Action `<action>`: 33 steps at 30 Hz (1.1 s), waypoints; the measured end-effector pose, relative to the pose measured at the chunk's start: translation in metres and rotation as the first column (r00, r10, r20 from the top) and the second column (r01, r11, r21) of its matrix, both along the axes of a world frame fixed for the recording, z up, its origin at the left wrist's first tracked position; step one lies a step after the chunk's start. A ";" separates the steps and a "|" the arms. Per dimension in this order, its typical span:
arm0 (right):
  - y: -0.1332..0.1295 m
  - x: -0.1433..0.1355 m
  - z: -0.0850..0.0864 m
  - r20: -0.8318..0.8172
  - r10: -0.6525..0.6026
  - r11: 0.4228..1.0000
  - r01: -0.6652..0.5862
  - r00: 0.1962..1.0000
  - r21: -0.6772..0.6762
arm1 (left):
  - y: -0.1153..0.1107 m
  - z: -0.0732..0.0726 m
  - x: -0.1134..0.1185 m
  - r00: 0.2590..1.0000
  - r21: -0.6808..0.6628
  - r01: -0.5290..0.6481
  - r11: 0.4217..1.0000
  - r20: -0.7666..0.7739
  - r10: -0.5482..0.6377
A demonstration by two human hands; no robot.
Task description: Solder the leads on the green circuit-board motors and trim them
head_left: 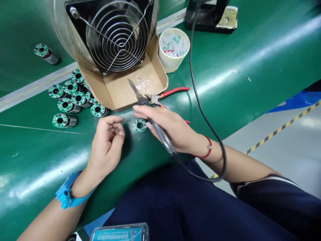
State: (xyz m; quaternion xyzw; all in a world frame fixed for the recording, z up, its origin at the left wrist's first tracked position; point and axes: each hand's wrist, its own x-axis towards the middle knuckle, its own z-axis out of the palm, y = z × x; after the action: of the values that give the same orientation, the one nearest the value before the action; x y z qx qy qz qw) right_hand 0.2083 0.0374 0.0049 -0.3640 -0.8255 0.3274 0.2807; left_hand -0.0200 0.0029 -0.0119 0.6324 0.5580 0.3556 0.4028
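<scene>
My right hand [170, 125] is closed around a soldering iron [160, 132], its tip pointing up and left over the cardboard tray. A black cord trails from the iron's rear end. My left hand [107, 140] is pinched, with a short bit of thin solder wire [119, 126] showing at the fingertips. A thin strand runs in from the left edge toward this hand. Between both hands lies a round green circuit board [139, 125] with a dark centre hole, partly behind the right fingers. Red-handled cutters [173, 92] lie just beyond the right hand, partly covered by it.
A fan with a wire guard [121, 45] stands over a cardboard tray [120, 95] holding wire clippings. Several cylinders with green ring boards [65, 105] cluster left. A white tub [173, 62] and a soldering stand with sponge [227, 18] are behind. A plastic box [120, 234] is nearest me.
</scene>
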 end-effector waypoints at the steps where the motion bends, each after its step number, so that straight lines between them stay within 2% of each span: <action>1: -0.004 0.005 0.004 -0.035 -0.068 0.998 0.068 0.997 -0.016 | -0.001 0.002 0.001 0.999 0.014 0.024 1.000 -0.032 -0.023; 3: -0.012 0.014 0.010 -0.097 -0.213 0.977 0.211 0.972 -0.034 | -0.002 0.008 0.003 0.987 0.051 0.102 0.993 -0.133 -0.095; 5: -0.020 0.022 0.011 -0.200 -0.295 0.955 0.293 0.934 -0.041 | -0.003 0.014 0.004 0.960 0.078 0.174 0.982 -0.238 -0.151; 10: -0.030 0.033 -0.003 -0.447 -0.347 0.937 0.283 0.825 -0.204 | -0.004 0.018 0.005 0.928 0.141 0.228 0.963 -0.329 -0.171; 13: -0.031 0.035 -0.007 -0.461 -0.336 0.935 0.230 0.821 -0.271 | -0.003 0.016 0.004 0.919 0.120 0.231 0.965 -0.352 -0.176; 18: -0.025 0.038 -0.005 -0.419 -0.282 0.955 0.208 0.863 -0.213 | -0.003 0.015 0.007 0.909 0.092 0.231 0.968 -0.375 -0.181; 24: -0.016 0.043 -0.009 -0.461 -0.234 0.962 0.134 0.856 -0.238 | 0.000 0.013 0.012 0.917 0.096 0.241 0.966 -0.349 -0.194; 27: -0.011 0.045 -0.011 -0.484 -0.200 0.968 0.096 0.852 -0.232 | 0.003 0.009 0.013 0.932 0.047 0.230 0.972 -0.298 -0.206; 30: -0.006 0.045 -0.009 -0.481 -0.190 0.970 0.088 0.856 -0.228 | 0.005 0.005 0.013 0.924 -0.026 0.247 0.969 -0.296 -0.243; 33: -0.003 0.045 -0.001 -0.427 -0.204 0.968 0.117 0.881 -0.222 | 0.007 0.002 0.013 0.907 -0.041 0.253 0.967 -0.339 -0.252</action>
State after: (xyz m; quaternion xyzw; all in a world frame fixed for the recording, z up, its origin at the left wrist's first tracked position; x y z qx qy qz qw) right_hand 0.2531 0.0348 0.0044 -0.3717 -0.6710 0.4544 0.4529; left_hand -0.0065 0.0096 -0.0095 0.7519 0.5322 0.1866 0.3414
